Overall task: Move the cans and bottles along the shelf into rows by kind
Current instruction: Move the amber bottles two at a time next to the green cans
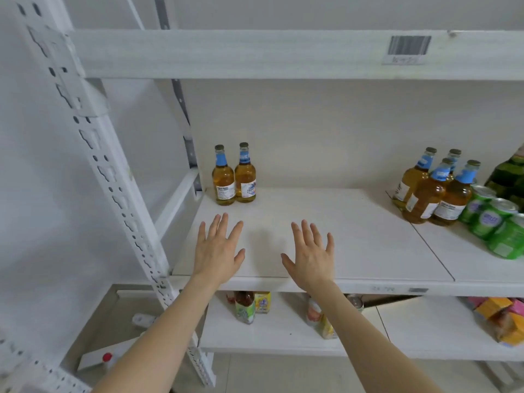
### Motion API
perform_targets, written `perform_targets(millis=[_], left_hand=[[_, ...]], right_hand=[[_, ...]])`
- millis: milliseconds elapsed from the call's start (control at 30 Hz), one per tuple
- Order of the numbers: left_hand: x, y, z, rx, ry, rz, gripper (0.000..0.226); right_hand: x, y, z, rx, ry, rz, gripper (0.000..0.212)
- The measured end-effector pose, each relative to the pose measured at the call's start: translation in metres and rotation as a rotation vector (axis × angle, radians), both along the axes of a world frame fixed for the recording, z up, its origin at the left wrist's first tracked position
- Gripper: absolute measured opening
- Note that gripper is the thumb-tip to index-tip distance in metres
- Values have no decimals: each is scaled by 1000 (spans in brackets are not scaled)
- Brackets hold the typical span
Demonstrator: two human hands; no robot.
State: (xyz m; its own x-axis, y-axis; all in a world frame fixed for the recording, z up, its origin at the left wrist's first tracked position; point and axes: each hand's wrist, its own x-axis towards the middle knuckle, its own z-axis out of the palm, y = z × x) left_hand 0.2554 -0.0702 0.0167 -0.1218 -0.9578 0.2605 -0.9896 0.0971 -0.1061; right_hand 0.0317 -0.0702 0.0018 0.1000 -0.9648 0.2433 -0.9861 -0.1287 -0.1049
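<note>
**Over the middle shelf: both hands spread, nothing held**

Over the front of the white shelf point(354, 222), in the head view, both hands hover palm down with fingers spread. Each grip is released and holds nothing. The left hand point(217, 248) sits near the shelf's left end, its fingertips pointing toward two bottles point(234, 177) but not touching them. The right hand point(310, 253) is just beside the left, with a bare stretch of shelf between them and a faint shadow under that gap.

Those two bottles stand upright, side by side and touching, at the back left corner of the shelf against the wall. Each holds amber liquid and carries a blue neck label and a white body label.

Well apart, at the right end of the same shelf, four more bottles of the same kind point(433, 191) stand bunched together. Just beside them, toward the front right, green cans point(493, 222) are packed close, partly cut off by the frame edge. A dark green bottle point(510, 177) shows behind the cans at the far right edge.

A barcode tag point(408, 46) is stuck to the front edge of the shelf above. On the lower shelf point(283, 333), a few drinks point(249, 306) and colourful boxes point(502, 316) show beneath the forearms. A perforated white post point(93, 154) rises at the left.
</note>
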Motion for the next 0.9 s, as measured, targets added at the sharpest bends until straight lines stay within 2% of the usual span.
perform_targets(millis=[333, 667, 900], left_hand=[[42, -77, -5, 18, 40, 124, 69], [70, -174, -21, -59, 108, 129, 76], [82, -232, -58, -130, 321, 114, 86]], right_hand=[[41, -95, 8, -2, 45, 82, 77], [68, -199, 0, -65, 3, 70, 78], [85, -262, -34, -74, -106, 74, 83]])
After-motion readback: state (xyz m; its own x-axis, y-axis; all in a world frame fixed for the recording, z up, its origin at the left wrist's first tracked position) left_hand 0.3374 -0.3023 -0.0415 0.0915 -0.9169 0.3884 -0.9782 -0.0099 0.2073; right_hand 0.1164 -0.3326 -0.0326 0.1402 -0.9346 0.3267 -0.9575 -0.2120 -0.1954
